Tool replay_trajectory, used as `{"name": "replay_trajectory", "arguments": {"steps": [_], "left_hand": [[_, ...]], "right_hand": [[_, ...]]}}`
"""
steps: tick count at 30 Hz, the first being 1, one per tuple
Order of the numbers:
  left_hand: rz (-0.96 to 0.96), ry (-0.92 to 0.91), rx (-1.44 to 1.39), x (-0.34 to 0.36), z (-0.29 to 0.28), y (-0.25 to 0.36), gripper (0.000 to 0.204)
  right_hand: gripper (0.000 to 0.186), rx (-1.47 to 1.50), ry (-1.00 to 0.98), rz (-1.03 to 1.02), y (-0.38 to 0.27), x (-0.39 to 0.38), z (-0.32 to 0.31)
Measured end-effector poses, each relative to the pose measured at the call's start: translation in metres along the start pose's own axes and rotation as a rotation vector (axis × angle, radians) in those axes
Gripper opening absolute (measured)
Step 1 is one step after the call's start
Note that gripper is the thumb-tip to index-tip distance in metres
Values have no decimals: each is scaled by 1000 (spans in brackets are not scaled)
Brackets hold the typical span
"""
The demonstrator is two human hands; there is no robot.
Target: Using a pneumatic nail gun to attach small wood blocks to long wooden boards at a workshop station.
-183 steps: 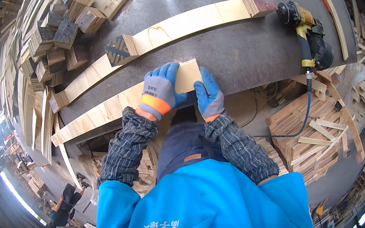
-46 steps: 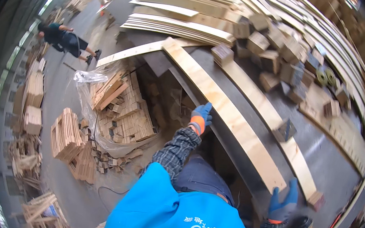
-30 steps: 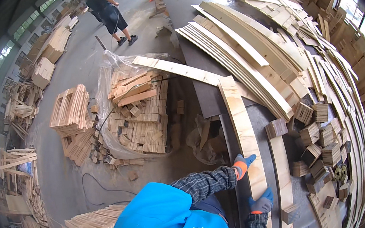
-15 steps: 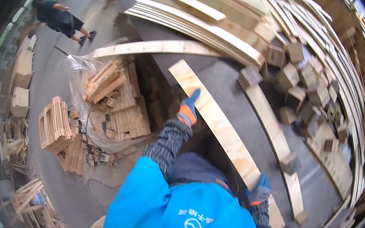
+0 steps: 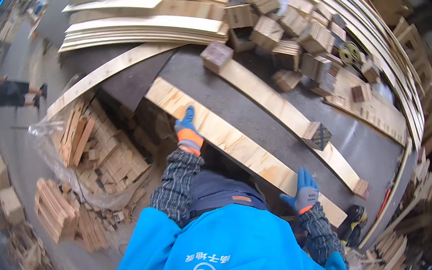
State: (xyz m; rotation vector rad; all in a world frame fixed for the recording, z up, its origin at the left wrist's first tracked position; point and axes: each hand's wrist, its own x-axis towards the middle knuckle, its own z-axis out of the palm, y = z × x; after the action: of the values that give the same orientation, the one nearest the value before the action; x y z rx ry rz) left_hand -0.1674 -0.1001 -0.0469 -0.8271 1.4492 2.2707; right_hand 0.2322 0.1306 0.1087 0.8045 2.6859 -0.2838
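Note:
My gloved left hand [image 5: 189, 126] grips a long pale plywood plank [image 5: 242, 142] across its width near its upper-left end, with fingers over the top. Toward the plank's lower-right end, my gloved right hand [image 5: 305, 189] holds it, fingers extended across to the far edge and thumb at the near side. The plank lies along the near edge of the dark worktable [image 5: 249, 106]. Beyond it lies a second strip [image 5: 263, 97] with a block [image 5: 216, 57] at its upper-left end, a dark-marked block [image 5: 317, 135] along it and another [image 5: 360, 188] at its lower-right end.
Stacked strips [image 5: 136, 36] and heaped wooden blocks [image 5: 266, 33] cover the back of the table. A yellow-black nail gun [image 5: 353, 225] is at right. Below left is a plastic-wrapped pile of wood pieces [image 5: 112, 149], beside stacked frames [image 5: 53, 209]. A co-worker [image 5: 5, 93] is at the far left.
The view has swung, carrying the co-worker toward the left rim. The plank now lies flatter across the picture, both hands still on it. Earlier, my hands held a small pale piece.

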Motion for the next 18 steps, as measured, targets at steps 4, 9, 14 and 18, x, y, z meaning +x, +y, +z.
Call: {"name": "replay_trajectory", "arguments": {"steps": [4, 9, 14, 18], "left_hand": [[-125, 8, 49, -26, 5, 3, 54], [-120, -72, -59, -74, 16, -16, 50], [-200, -95, -63, -95, 11, -16, 53], [-251, -71, -80, -100, 5, -7, 54]], "right_hand": [[101, 314, 325, -114, -11, 76, -67], [101, 220, 666, -95, -49, 244, -116], [127, 199, 505, 238, -99, 366, -93], [132, 332, 669, 399, -114, 411, -73]]}}
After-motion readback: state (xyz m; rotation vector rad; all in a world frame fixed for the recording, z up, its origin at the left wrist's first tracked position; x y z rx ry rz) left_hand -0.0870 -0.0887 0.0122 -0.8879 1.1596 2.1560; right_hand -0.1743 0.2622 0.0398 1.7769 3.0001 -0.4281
